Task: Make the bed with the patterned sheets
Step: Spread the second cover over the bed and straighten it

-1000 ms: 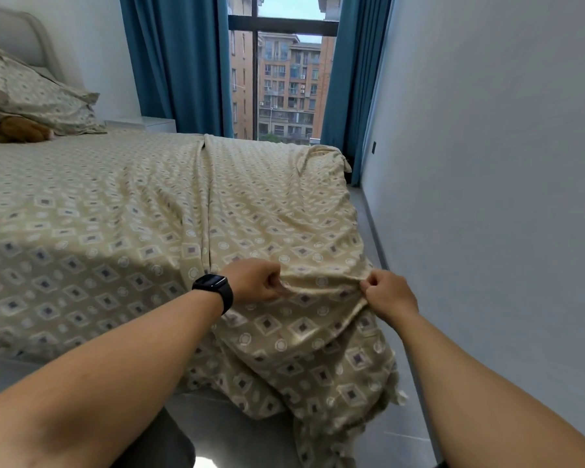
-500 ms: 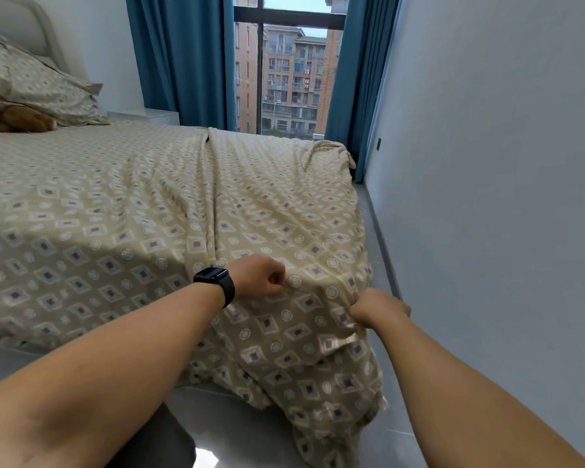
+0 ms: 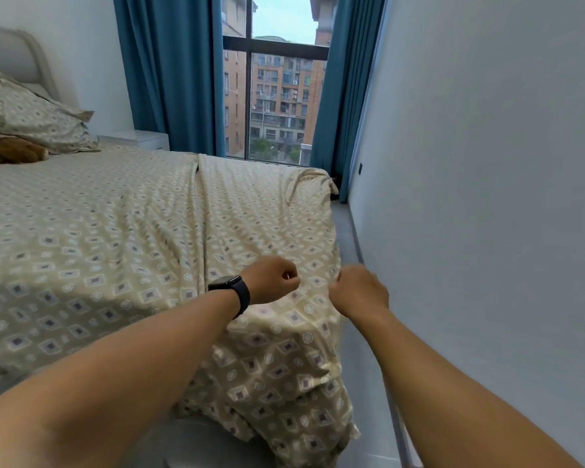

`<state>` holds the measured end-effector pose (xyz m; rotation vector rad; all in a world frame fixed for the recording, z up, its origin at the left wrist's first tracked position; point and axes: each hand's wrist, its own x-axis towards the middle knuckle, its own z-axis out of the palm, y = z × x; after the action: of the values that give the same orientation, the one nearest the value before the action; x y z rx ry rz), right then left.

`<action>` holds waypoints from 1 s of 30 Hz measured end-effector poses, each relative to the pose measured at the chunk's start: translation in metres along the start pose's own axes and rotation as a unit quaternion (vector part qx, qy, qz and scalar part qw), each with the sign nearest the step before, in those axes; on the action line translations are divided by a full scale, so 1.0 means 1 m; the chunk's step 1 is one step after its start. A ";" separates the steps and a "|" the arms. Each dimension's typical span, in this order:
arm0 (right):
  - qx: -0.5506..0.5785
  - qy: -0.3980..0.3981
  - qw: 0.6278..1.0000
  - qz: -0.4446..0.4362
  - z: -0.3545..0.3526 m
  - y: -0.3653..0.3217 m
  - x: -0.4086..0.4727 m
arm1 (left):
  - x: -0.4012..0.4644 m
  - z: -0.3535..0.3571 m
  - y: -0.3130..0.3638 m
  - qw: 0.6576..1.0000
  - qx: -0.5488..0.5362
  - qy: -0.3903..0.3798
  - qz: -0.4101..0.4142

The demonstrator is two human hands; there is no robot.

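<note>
Though curled over the patterned sheet (image 3: 169, 231), both hands' (image 3: 271, 280) grip unclear, fingertips hidden behind knuckles.

**No legible text found**

Inspection finds no readable text, label, brand, number or sign on any surface in view. The patterned sheet (image 3: 142, 238) carries only repeating diamond and circle motifs, no lettering. The watch (image 3: 232, 292) on the left wrist shows a dark face with no readable digits or maker's mark. The buildings (image 3: 281, 106) beyond the window bear no signage that can be made out. The small dark wall fitting (image 3: 360, 168) is too small to show any marking.
</note>
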<state>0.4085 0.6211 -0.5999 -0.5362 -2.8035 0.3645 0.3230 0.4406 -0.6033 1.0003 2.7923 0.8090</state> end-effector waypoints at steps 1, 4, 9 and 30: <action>0.001 -0.004 1.000 0.002 -0.042 -0.010 0.017 | 0.011 -0.032 0.025 1.000 -0.014 0.009 0.004; 0.013 -0.056 0.998 -0.008 -0.154 -0.040 0.044 | 0.018 -0.102 0.087 0.999 -0.032 -0.035 -0.022; 0.008 -0.145 0.989 -0.004 -0.311 -0.091 0.067 | 0.010 -0.208 0.155 0.967 0.048 -0.241 -0.064; 0.005 -0.380 0.913 -0.146 -0.412 -0.309 0.100 | -0.099 -0.445 0.105 0.924 -0.115 -0.218 -0.292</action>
<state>0.3423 0.4616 -0.1045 0.0768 -3.5436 0.6298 0.3578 0.2455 -0.1794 0.2307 2.3295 0.6943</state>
